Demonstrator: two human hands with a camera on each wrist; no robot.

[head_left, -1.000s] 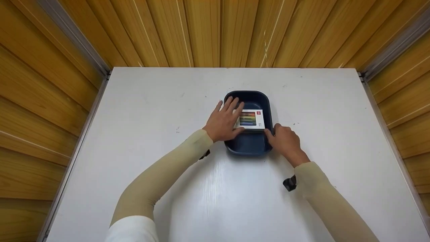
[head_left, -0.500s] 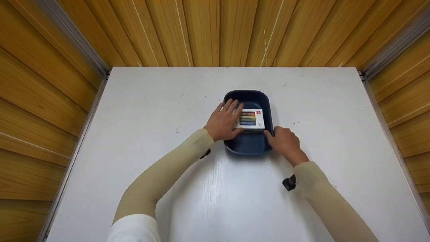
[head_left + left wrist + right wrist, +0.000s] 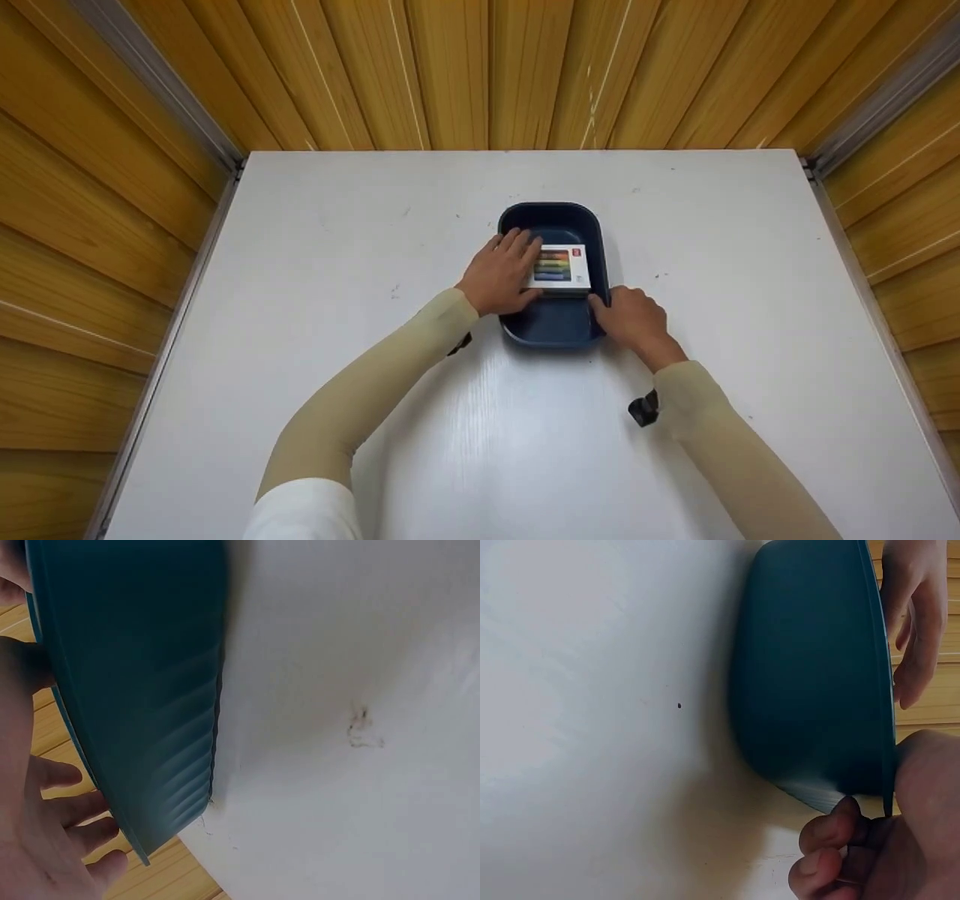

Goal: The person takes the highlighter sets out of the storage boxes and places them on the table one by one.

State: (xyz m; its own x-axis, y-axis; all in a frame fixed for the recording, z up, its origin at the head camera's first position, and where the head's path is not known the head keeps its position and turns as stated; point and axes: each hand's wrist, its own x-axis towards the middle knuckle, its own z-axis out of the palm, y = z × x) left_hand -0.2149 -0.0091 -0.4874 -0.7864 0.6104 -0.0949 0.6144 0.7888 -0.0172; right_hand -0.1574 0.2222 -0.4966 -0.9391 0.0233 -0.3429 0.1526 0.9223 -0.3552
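A white box [image 3: 555, 265] with a window showing several coloured sticks lies across the inside of a dark blue rectangular bin [image 3: 551, 322]. My left hand [image 3: 496, 277] reaches over the bin's left rim, its fingers extended over the box's left end, which they hide. From the left wrist view, that hand's fingers pass above the rim of the ribbed bin wall [image 3: 150, 690]. On the bin's right side, my right hand [image 3: 637, 319] grips the rim, thumb inside. Its curled fingers [image 3: 821, 862] show outside the wall in the right wrist view.
The bin stands on a white table [image 3: 360, 225] with small dark marks. Wood-look panels [image 3: 450, 75] rise behind the table's far edge and along both sides. A black wrist camera [image 3: 643, 409] sticks out below the right sleeve.
My left fingers have drawn slightly back toward me and closer together over the box. The right hand keeps its grip on the rim, and the bin and box stay nearly still.
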